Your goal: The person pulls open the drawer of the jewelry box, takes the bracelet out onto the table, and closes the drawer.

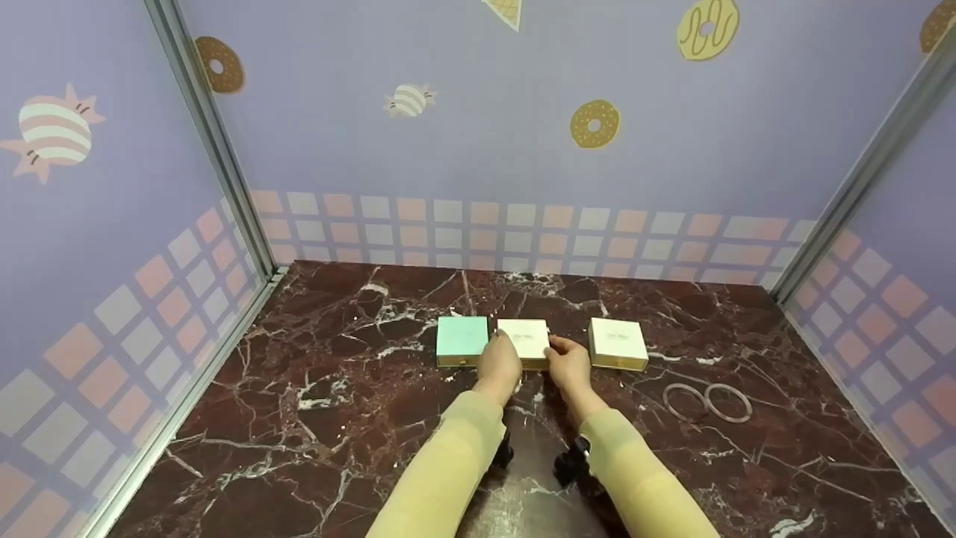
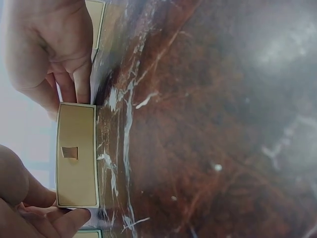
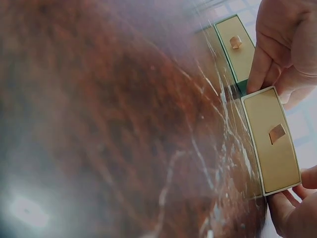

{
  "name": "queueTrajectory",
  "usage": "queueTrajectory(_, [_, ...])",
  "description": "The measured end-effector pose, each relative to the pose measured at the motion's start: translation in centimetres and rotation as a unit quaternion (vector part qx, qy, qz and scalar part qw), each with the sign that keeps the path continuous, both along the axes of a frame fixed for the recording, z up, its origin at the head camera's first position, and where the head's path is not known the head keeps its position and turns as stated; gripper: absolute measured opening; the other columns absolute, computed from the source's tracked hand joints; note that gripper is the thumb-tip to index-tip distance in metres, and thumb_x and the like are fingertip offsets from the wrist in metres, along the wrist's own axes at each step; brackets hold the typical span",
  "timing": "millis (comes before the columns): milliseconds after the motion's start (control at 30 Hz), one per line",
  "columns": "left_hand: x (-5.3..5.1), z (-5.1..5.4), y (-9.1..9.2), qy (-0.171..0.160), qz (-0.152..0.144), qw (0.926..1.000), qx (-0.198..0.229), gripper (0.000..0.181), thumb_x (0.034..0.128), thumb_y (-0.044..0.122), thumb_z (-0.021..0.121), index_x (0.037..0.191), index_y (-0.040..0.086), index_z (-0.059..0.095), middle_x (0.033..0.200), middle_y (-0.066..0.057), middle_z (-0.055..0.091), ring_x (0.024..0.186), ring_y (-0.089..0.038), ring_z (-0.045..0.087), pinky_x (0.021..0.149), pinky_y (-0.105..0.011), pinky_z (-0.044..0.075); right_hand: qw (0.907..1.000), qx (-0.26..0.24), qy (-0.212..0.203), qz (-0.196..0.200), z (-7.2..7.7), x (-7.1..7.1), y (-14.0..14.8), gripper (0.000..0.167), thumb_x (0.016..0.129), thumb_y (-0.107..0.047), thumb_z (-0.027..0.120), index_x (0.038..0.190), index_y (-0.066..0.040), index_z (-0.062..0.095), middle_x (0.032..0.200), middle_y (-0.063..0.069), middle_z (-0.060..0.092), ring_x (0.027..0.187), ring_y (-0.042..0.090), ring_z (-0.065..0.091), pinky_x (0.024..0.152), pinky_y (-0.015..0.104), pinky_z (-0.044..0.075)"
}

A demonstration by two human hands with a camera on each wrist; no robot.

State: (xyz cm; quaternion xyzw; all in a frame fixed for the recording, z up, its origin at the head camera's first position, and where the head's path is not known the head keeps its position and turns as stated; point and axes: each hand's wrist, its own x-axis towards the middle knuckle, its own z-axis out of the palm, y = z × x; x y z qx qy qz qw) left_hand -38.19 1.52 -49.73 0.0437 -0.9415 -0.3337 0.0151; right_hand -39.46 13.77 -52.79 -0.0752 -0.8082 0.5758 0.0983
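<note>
A white drawer box with a gold front and a small pull tab sits in the middle of a row on the marble table. My left hand grips its left side, and my right hand holds its right side. Close beside the left hand is a teal box, its gold front and tab seen in the right wrist view. A second white box stands to the right, apart from the right hand. The gripped box's drawer appears closed in both wrist views.
Two pale rings lie side by side on the table, in front and to the right of the boxes. Patterned purple walls stand at the back and both sides, with metal posts at the corners.
</note>
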Motion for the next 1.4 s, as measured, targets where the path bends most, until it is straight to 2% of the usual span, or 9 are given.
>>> queueTrajectory(167, [0.4, 0.1, 0.1, 0.010, -0.020, 0.9998, -0.003, 0.048, 0.1073, -0.001, 0.041, 0.153, -0.013, 0.036, 0.161, -0.029, 0.038, 0.142, -0.039, 0.052, 0.119, -0.047, 0.046, 1.0000, -0.005, 0.001, 0.002, -0.1, -0.1, 0.3, 0.034, 0.099, 0.000, 0.059, 0.130, 0.014, 0.063, 0.134, 0.032, 0.064, 0.131, 0.043, 0.059, 0.111, 0.050, 0.051])
queueTrajectory(333, [0.7, 0.3, 0.6, 0.015, -0.033, 0.9964, -0.076, 0.050, 0.1050, -0.001, 0.048, 0.152, -0.012, 0.038, 0.163, -0.029, 0.034, 0.132, -0.037, 0.061, 0.101, -0.045, 0.059, 0.9999, -0.006, 0.012, 0.003, 0.0, 0.1, 1.1, 0.034, 0.100, -0.004, 0.059, 0.129, 0.014, 0.064, 0.132, 0.032, 0.065, 0.127, 0.042, 0.061, 0.109, 0.050, 0.053])
queueTrajectory(433, [0.7, 0.7, 1.2, 0.024, -0.042, 0.9912, -0.123, 0.055, 0.1028, -0.001, 0.052, 0.154, -0.010, 0.037, 0.164, -0.027, 0.033, 0.142, -0.035, 0.053, 0.099, -0.045, 0.061, 0.9996, -0.006, 0.028, 0.002, 0.5, 0.2, 1.9, 0.034, 0.102, -0.006, 0.058, 0.129, 0.014, 0.064, 0.131, 0.032, 0.066, 0.125, 0.043, 0.063, 0.108, 0.050, 0.053])
queueTrajectory(500, [0.6, 1.1, 1.7, 0.031, -0.048, 0.9904, -0.126, 0.059, 0.1021, 0.000, 0.053, 0.157, -0.006, 0.034, 0.167, -0.024, 0.030, 0.152, -0.033, 0.040, 0.103, -0.046, 0.059, 0.9989, 0.000, 0.046, 0.001, 1.0, 0.2, 2.5, 0.034, 0.102, -0.006, 0.057, 0.129, 0.014, 0.063, 0.130, 0.032, 0.066, 0.124, 0.043, 0.063, 0.108, 0.050, 0.054])
queueTrajectory(567, [0.6, 1.6, 2.3, 0.042, -0.053, 0.9912, -0.114, 0.062, 0.1019, 0.003, 0.055, 0.159, -0.004, 0.032, 0.168, -0.021, 0.029, 0.156, -0.031, 0.034, 0.106, -0.045, 0.057, 0.9981, 0.001, 0.061, -0.001, 1.6, 0.1, 3.1, 0.034, 0.102, -0.005, 0.057, 0.130, 0.014, 0.062, 0.131, 0.032, 0.066, 0.124, 0.043, 0.064, 0.109, 0.050, 0.053])
queueTrajectory(733, [0.4, 2.2, 3.6, 0.071, -0.070, 0.9943, -0.038, 0.055, 0.1081, 0.018, 0.050, 0.157, -0.003, 0.036, 0.165, -0.020, 0.035, 0.153, -0.030, 0.039, 0.113, -0.042, 0.051, 0.9954, 0.009, 0.088, -0.039, 3.0, -0.7, 5.3, 0.033, 0.100, -0.002, 0.058, 0.127, 0.014, 0.064, 0.129, 0.032, 0.067, 0.121, 0.043, 0.065, 0.109, 0.049, 0.053])
queueTrajectory(967, [0.2, 1.3, 5.0, 0.108, -0.086, 0.9875, 0.075, 0.045, 0.1075, 0.014, 0.051, 0.146, -0.010, 0.050, 0.152, -0.025, 0.053, 0.142, -0.036, 0.052, 0.119, -0.044, 0.045, 0.9907, 0.031, 0.065, -0.115, 3.1, -1.9, 9.8, 0.036, 0.098, -0.002, 0.056, 0.130, 0.013, 0.063, 0.131, 0.034, 0.064, 0.124, 0.045, 0.062, 0.111, 0.050, 0.049])
queueTrajectory(1133, [0.1, 0.9, 6.5, 0.073, -0.075, 0.9844, 0.141, 0.044, 0.1077, 0.016, 0.052, 0.145, -0.007, 0.054, 0.147, -0.023, 0.059, 0.138, -0.037, 0.056, 0.117, -0.044, 0.048, 0.9876, 0.056, 0.022, -0.145, 2.4, -2.3, 12.2, 0.040, 0.098, -0.002, 0.055, 0.134, 0.016, 0.058, 0.136, 0.036, 0.060, 0.131, 0.046, 0.057, 0.116, 0.051, 0.045])
queueTrajectory(1400, [0.1, 0.5, 8.4, 0.031, -0.073, 0.9858, 0.148, 0.043, 0.1084, 0.018, 0.051, 0.145, -0.004, 0.055, 0.147, -0.019, 0.060, 0.137, -0.035, 0.058, 0.117, -0.043, 0.049, 0.9894, 0.053, -0.050, -0.126, 1.0, -2.4, 13.2, 0.044, 0.100, -0.005, 0.049, 0.137, 0.019, 0.053, 0.141, 0.038, 0.054, 0.135, 0.048, 0.052, 0.118, 0.052, 0.043])
